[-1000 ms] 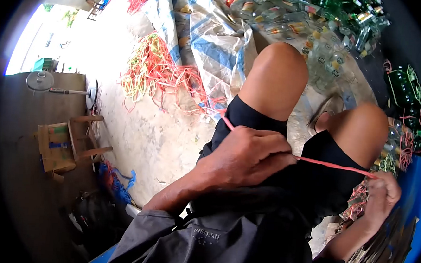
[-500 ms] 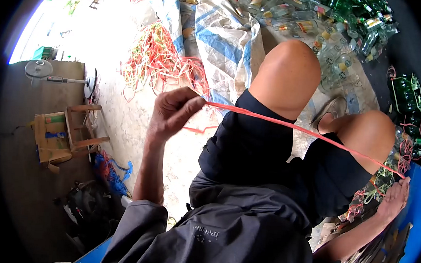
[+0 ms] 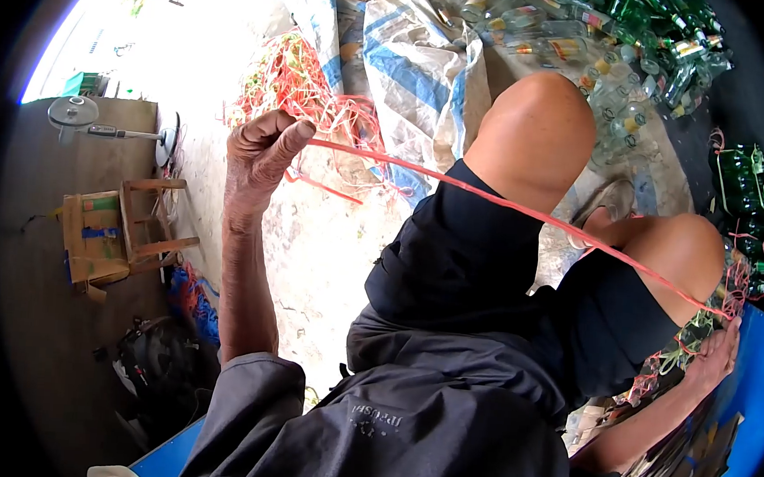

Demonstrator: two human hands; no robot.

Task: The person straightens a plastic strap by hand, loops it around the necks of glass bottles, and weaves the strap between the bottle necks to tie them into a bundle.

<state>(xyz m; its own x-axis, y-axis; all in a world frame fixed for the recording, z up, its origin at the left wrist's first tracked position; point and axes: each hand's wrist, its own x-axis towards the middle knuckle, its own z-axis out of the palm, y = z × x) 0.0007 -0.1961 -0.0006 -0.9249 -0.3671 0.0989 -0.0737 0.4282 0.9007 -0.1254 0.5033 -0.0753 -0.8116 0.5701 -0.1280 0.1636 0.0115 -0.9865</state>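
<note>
My left hand [image 3: 264, 157] is raised at the left, its thumb and fingers pinching one end of a red plastic strip [image 3: 507, 202]. The strip runs taut across my thighs, down to the right. My right hand [image 3: 714, 353] holds its other end by the fingertips, beside my knee at the right. A short loose piece of the strip hangs below my left hand. Behind that hand, a heap of red and yellow-green strips [image 3: 291, 84] lies on the floor.
A white and blue woven sheet [image 3: 410, 65] lies ahead. Clear bottles [image 3: 543, 30] and green bottles [image 3: 623, 8] are piled beyond. Bundled green bottles [image 3: 739, 186] stand at the right, above a blue surface [image 3: 759, 366]. A stool [image 3: 151, 224], cardboard box [image 3: 93, 238] and fan [image 3: 75, 113] are at the left.
My left hand has moved from between my thighs, near the middle, out to the upper left. My right hand has shifted slightly right. The strip between them has lengthened.
</note>
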